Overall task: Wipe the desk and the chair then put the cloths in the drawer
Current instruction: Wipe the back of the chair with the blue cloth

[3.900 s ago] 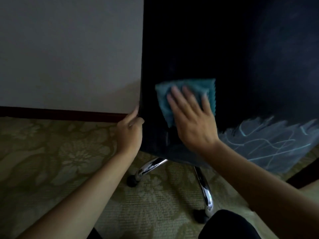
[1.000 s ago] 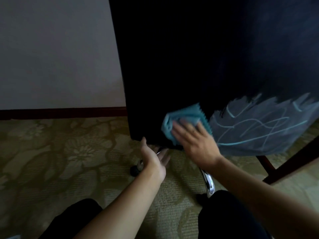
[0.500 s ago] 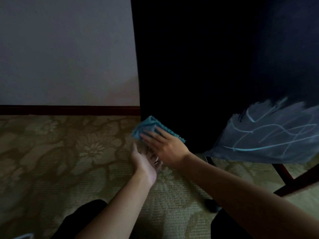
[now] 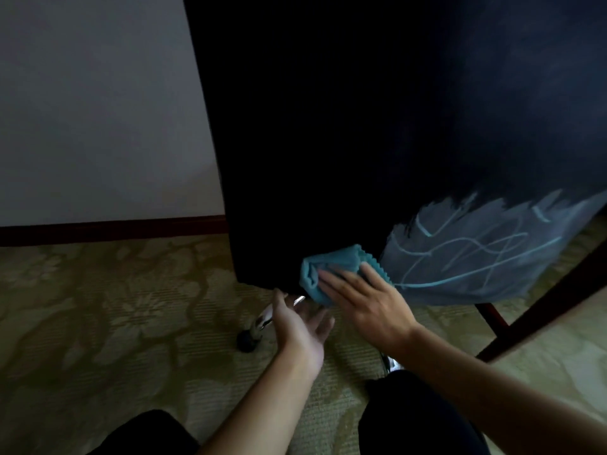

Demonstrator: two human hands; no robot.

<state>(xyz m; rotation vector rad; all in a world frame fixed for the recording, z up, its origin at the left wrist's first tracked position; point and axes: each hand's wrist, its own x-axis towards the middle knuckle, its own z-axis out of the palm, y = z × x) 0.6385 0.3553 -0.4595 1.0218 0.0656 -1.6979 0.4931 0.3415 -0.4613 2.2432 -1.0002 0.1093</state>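
the black chair (image 4: 328, 142) stands in front of the person, its dark back filling most of the view, and all places here are given from it. the right hand (image 4: 368, 300) lies flat against the lower edge of the chair back, fingers straight and a little spread, and it presses the blue cloth (image 4: 331, 267) on the dark surface there. the left hand (image 4: 300, 323) is just below that edge, palm turned up, fingers relaxed and open, holding nothing. under the chair one chrome leg (image 4: 264, 318) goes down to a black castor (image 4: 248, 341) on the patterned carpet (image 4: 98, 307). to the right of the cloth a grey-blue patch with light lines (image 4: 476, 251) covers the bottom corner of the chair back. left of the chair is a pale wall (image 4: 92, 110) with a dark baseboard (image 4: 108, 229).
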